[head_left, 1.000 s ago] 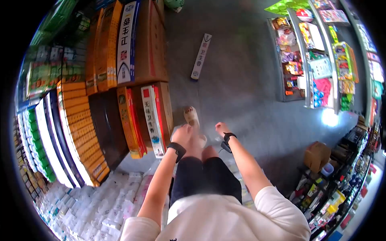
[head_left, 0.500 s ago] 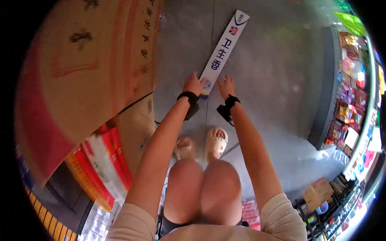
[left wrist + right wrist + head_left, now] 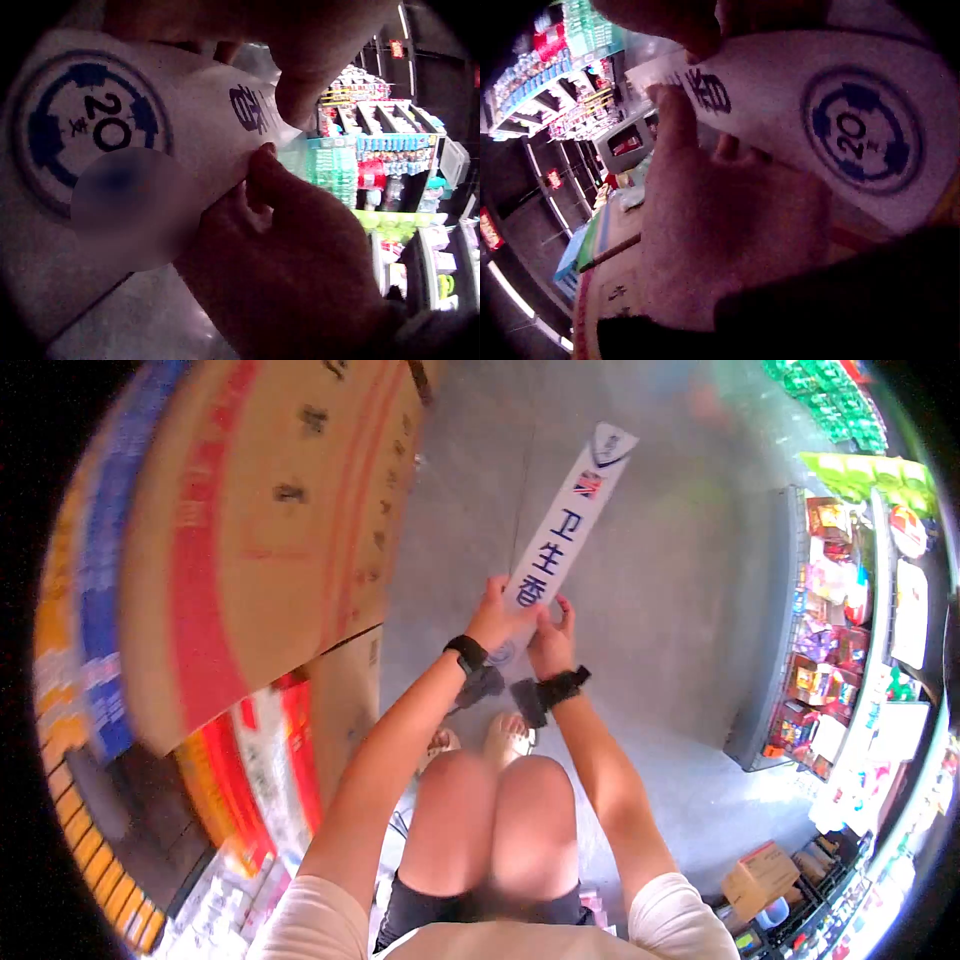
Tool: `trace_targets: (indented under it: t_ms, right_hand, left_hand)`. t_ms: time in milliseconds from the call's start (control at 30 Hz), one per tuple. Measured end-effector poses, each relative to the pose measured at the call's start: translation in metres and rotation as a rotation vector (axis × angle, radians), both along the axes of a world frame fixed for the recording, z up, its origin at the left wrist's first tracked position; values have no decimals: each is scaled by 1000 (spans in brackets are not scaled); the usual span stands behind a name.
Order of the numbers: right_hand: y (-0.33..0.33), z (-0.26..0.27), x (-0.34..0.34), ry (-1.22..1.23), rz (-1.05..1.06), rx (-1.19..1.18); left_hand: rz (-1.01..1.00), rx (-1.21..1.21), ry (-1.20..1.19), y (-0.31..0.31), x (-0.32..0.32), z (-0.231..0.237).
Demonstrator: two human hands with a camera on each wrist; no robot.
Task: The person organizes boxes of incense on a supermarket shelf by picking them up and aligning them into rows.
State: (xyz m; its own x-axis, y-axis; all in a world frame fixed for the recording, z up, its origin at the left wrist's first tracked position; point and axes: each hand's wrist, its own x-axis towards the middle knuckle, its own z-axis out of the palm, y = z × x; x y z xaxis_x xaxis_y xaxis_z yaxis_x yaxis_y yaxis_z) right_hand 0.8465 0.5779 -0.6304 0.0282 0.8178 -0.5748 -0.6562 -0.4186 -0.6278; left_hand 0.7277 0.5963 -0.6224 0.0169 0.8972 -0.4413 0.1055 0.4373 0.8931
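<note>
A long, slim white incense box (image 3: 565, 525) with dark blue Chinese characters and a small flag print slants away from me in the head view. My left hand (image 3: 495, 618) grips its left edge near the close end. On the opposite edge, my right hand (image 3: 552, 645) pinches it with thumb and fingers. Both thumbs lie over the printed face beside the lowest large character. The left wrist view shows a round blue "20" emblem on the incense box (image 3: 199, 112), with the right hand (image 3: 292, 225) across from the camera. In the right wrist view the left hand (image 3: 727, 217) holds the far edge.
A large cardboard carton (image 3: 270, 550) rises close on my left above red and white boxes (image 3: 270, 760). Grey floor (image 3: 660, 610) lies ahead. Shelving (image 3: 770, 650) with packaged goods runs along the right. A small cardboard box (image 3: 760, 880) stands at the lower right.
The person has bent down, and both hands have reached forward to the incense box on the floor. They have closed on its near end and brought it nearer the body.
</note>
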Motion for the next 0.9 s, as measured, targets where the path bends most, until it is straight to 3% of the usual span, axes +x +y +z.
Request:
trace_targets:
  t_ms: [33, 100, 167, 200, 333, 400, 467, 533, 600, 667, 700, 767, 833, 900]
  right_hand:
    - [-1, 37, 10, 43, 65, -7]
    - [-9, 129, 27, 165, 185, 57]
    - [-27, 211, 46, 101, 214, 57]
    - [-37, 263, 49, 62, 208, 58]
    - [-81, 436, 56, -38, 348, 75]
    - [-106, 515, 45, -100, 384, 65]
    - [-132, 581, 33, -67, 477, 85]
    - [-152, 624, 25, -83, 679, 161]
    - [-178, 620, 20, -283, 827, 390]
    - [-198, 676, -12, -432, 904, 627]
    - [-210, 685, -24, -159, 923, 646]
    - [-217, 688, -44, -69, 986, 830]
    - [-249, 711, -82, 185, 1037, 965]
    - [-310, 764, -131, 384, 1078, 806]
  left_hand:
    - [-43, 43, 117, -4, 1, 39]
    - [-24, 84, -81, -21, 2, 136]
    - [66, 55, -368, -41, 10, 264]
    - [-1, 143, -140, -54, 12, 285]
    - [9, 268, -156, -98, 9, 481]
    - [76, 439, 168, -141, 14, 505]
    - [99, 360, 253, -176, 4, 576]
    - [50, 369, 376, -213, -11, 618]
    - [109, 422, 387, -260, -32, 652]
    - [223, 363, 303, -310, -52, 660]
    - [253, 321, 274, -336, -63, 678]
    - [299, 365, 259, -388, -85, 691]
    - [334, 363, 364, -451, -104, 700]
    - [392, 381, 515, -520, -120, 709]
